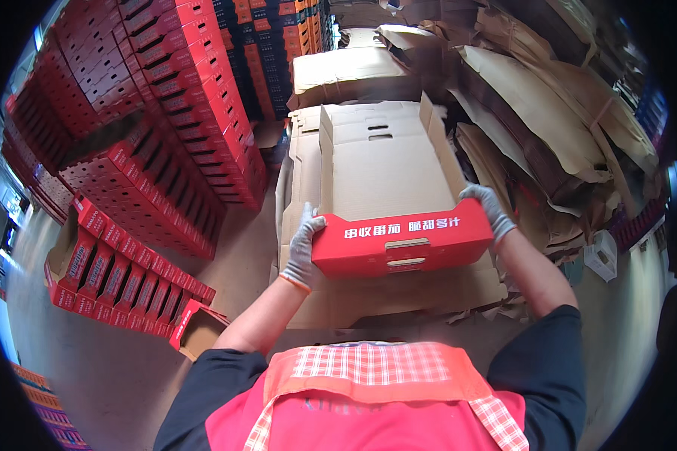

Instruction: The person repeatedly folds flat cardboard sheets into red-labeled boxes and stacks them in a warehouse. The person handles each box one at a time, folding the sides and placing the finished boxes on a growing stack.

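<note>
- Here, the gloved left hand point(304, 248) and right hand point(489, 210) clamped, fingers curled, the red front wall of a half-folded carton point(387, 188) over a pile of flat cardboard point(399, 289).
- Uneven pressure could probably have buckled the upright side flaps.
- Stacks of red boxes point(158, 113) crowded the left; loose cardboard sheets point(549, 128) hemmed in the right.

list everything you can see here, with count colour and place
half-folded box: one, red outside, brown inside, held over the flat stack
flat cardboard stack: one pile, brown, under the box
folded boxes: too many to count, red, stacked at left
nested boxes on the floor: one row, red, lower left
loose cardboard sheets: a heap, brown, at right
apron: one, red with checked trim, bottom centre
left hand: grey glove, on the box's left corner
right hand: grey glove, on its right corner
</note>
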`<action>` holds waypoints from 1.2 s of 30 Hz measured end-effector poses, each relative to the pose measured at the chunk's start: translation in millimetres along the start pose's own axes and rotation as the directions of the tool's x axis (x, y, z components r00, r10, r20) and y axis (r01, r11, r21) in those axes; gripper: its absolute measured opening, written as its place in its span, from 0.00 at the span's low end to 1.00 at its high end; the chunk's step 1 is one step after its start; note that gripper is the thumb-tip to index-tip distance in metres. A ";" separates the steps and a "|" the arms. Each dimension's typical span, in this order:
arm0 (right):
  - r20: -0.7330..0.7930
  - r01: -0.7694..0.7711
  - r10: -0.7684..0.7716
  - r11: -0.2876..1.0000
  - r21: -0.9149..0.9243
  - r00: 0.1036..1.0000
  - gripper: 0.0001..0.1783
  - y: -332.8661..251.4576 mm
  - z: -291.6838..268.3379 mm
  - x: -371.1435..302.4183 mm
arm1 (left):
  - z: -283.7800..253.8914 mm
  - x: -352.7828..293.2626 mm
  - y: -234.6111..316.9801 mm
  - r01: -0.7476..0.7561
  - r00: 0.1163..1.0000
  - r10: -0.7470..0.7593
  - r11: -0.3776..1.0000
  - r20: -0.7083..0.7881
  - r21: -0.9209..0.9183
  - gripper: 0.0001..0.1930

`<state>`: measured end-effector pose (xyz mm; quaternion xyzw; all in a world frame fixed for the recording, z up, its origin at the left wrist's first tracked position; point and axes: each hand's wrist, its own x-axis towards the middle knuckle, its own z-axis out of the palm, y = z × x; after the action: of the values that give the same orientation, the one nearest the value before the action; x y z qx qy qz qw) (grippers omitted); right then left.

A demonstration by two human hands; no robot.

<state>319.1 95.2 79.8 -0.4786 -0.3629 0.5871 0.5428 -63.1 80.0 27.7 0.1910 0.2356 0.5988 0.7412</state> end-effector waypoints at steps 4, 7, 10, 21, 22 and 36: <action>0.292 0.261 -0.173 0.919 -0.296 0.940 0.36 -122.5 72.6 -46.1 | 12.2 -32.8 -29.9 0.201 0.978 -0.208 0.945 0.000 -0.260 0.09; 0.438 0.522 -0.297 0.603 -0.603 0.849 0.39 -173.9 142.3 -84.1 | 16.6 -48.7 -78.4 0.414 0.907 -0.360 0.854 0.217 -0.315 0.14; 0.621 0.639 -0.248 -0.010 -0.769 0.744 0.34 -170.5 198.6 -113.3 | 13.6 -52.3 -100.6 0.451 0.785 -0.471 0.880 0.403 0.151 0.18; 0.424 0.461 -0.464 -0.037 -0.887 0.778 0.18 -139.7 201.7 -53.9 | 186.0 -72.5 66.3 -0.716 0.355 0.059 -0.625 0.933 0.312 0.44; 0.455 0.500 -0.462 -0.029 -0.866 0.761 0.19 -139.3 198.8 -56.4 | 201.7 -52.5 75.5 -0.750 0.501 -0.049 -0.523 0.864 0.405 0.45; 0.368 0.501 -0.444 0.230 -0.834 0.817 0.19 -175.1 147.6 -53.3 | 236.7 5.4 100.0 -0.703 0.706 -0.320 -0.427 0.632 0.569 0.46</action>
<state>226.2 82.3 295.5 -0.5447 -0.7613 0.1126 0.3332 -5.1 106.0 276.8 0.9270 0.3159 0.1714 0.1077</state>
